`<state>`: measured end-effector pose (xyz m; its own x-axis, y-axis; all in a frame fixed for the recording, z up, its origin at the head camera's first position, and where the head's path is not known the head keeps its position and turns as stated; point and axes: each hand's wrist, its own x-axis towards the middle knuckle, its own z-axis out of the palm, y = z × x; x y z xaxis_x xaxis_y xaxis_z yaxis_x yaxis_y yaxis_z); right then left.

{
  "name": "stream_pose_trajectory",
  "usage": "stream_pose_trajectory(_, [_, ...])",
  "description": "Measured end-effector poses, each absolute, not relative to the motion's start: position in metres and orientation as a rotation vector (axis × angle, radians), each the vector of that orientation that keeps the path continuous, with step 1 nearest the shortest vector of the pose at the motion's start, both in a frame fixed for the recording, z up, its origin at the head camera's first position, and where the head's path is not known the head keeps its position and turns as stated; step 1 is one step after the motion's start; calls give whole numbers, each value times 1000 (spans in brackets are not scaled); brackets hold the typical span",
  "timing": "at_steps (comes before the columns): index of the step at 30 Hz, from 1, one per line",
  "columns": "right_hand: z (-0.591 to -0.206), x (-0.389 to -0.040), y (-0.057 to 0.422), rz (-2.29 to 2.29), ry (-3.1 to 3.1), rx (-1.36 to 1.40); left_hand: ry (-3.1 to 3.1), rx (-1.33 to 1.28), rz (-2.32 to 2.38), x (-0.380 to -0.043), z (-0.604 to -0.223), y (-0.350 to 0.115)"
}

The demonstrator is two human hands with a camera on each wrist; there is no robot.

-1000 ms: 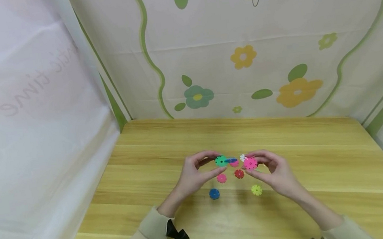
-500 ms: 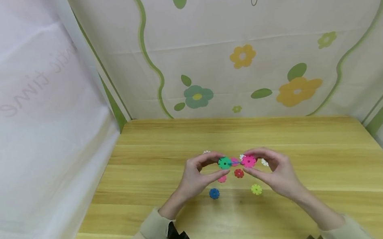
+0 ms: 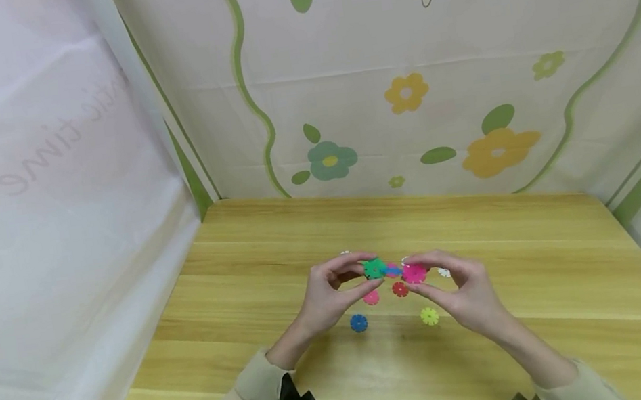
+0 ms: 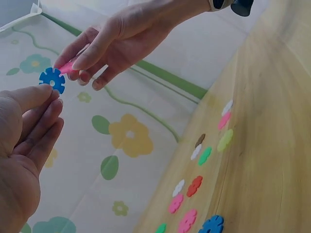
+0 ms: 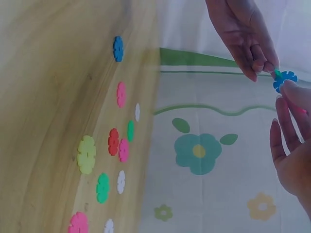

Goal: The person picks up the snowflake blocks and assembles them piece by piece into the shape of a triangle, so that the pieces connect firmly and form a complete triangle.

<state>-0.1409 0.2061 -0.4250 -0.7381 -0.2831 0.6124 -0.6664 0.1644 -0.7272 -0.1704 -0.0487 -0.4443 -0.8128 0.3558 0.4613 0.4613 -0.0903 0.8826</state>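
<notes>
A green notched disc [image 3: 375, 269] is pinched between the thumb and fingers of my left hand [image 3: 332, 292]. My right hand [image 3: 461, 281] pinches a pink notched disc [image 3: 414, 273] the same way. Between these two sits a blue notched disc [image 4: 52, 80], seen nearly edge-on in the head view, its rim meeting the green one on one side and the pink one on the other. The three form a short row held above the table. In the left wrist view, left fingertips partly cover the green disc.
More notched discs lie on the wooden table [image 3: 276, 233] below: a blue disc [image 3: 359, 323], a yellow disc [image 3: 429, 316], a red disc [image 3: 399, 289], a pale pink disc [image 3: 371, 297] and a white disc [image 3: 444, 272]. A brown disc [image 4: 200, 141] lies among them. Printed curtains stand behind and left.
The hands have come slightly closer together. The gap between the blue disc and the pink disc has closed, and the green and blue discs have tilted.
</notes>
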Motion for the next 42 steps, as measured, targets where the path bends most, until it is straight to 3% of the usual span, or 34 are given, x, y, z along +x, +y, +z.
stream_pose_trajectory(24, [-425, -143, 194, 1556, -1980, 1041, -1980, -879, -2235, -163, -445, -47])
stream_pose_trajectory(30, [-427, -148, 188, 1360, -1930, 1109, -1943, -902, -2358, -164, -445, -50])
stream_pose_trajectory(42, [-428, -149, 189, 1339, -2072, 1025, -2118, -878, -2355, -170, -441, -53])
